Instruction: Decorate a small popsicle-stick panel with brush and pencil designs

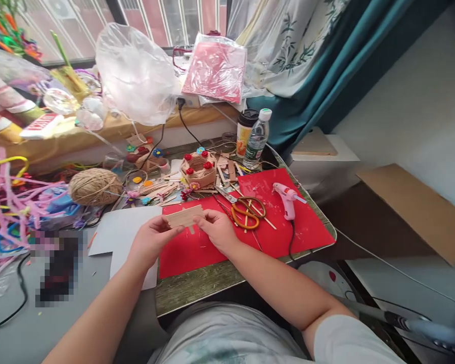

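Note:
Between my two hands I hold a small flat panel of pale wooden craft sticks (185, 216) above a red sheet (197, 255). My left hand (151, 236) pinches its left end, thumb along the lower edge. My right hand (217, 228) grips the right end with thumb and fingers. To the right of my right hand lie scissors with orange-brown handles (246, 215), with thin sticks under and around them. A pink glue gun (287, 199) rests farther right on the red sheet. Behind the panel stands a basket-like piece made of sticks (199, 172), trimmed with red flowers.
Loose craft sticks (159, 191) are heaped behind the sheet. A twine ball (94, 187) and pink pipe cleaners (13, 197) lie at left. A water bottle (257, 139) and a lidded cup (244, 131) stand at the back. A black cord (291, 242) runs from the glue gun over the table edge.

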### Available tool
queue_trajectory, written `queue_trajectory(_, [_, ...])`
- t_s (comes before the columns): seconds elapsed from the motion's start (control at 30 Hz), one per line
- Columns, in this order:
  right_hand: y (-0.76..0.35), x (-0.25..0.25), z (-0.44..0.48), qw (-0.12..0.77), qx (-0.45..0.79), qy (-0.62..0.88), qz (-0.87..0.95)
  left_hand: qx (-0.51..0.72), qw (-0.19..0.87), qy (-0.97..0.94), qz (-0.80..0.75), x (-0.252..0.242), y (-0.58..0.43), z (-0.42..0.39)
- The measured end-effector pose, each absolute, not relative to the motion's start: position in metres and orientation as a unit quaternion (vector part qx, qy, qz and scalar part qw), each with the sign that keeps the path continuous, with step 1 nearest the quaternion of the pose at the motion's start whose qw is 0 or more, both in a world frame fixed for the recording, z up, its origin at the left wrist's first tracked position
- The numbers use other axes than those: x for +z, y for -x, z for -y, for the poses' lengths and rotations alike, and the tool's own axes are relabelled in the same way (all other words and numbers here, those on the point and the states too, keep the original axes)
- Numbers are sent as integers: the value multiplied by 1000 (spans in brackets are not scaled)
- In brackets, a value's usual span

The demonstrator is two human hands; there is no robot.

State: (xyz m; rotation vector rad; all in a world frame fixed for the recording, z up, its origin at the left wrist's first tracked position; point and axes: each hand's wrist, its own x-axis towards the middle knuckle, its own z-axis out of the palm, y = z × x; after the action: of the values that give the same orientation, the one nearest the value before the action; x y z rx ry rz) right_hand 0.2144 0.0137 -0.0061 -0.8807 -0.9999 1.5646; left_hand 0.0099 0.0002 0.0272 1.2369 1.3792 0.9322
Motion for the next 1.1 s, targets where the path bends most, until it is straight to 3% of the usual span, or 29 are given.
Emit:
queue_trajectory(0.23, [-216,-14,-15,511,651,386,407,372,567,-466,-569,13,3,-10])
queue_trajectory(0.5, [-211,-18,-15,534,630,403,394,398,524,-478,-582,8,10,-5])
queue_trajectory(0.9, [-215,-15,-4,458,602,403,515,416,411,-576,-572,16,7,11])
queue_trajectory(1.1, [-219,-18,5,449,578,426,532,402,431,-599,-541,16,0,14])
